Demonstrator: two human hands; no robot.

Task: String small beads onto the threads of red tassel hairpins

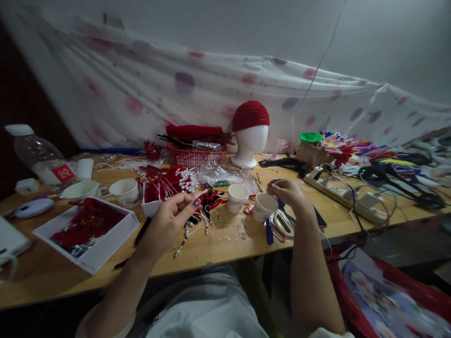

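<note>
My left hand point(172, 215) is closed in a pinch, with a thin white piece point(202, 193) showing at its fingertips; its kind is unclear. Just below and beyond that hand lie beaded strings point(181, 246) with red, white and green beads, some hanging over the table front. My right hand point(289, 193) is pinched above the right paper cup point(262, 213), close to its rim. Whatever its fingertips hold is too small to make out. Another paper cup point(237, 205) stands just left of that one. A blue pen point(269, 231) and white-handled scissors point(284, 223) lie under my right hand.
On the left are a white box point(120, 234) of red pieces, paper cups point(125, 199) and a plastic bottle point(38, 150). Behind stand a red basket point(195, 157) and a white head form point(251, 145) wearing a red cap. A power strip point(347, 197) lies right.
</note>
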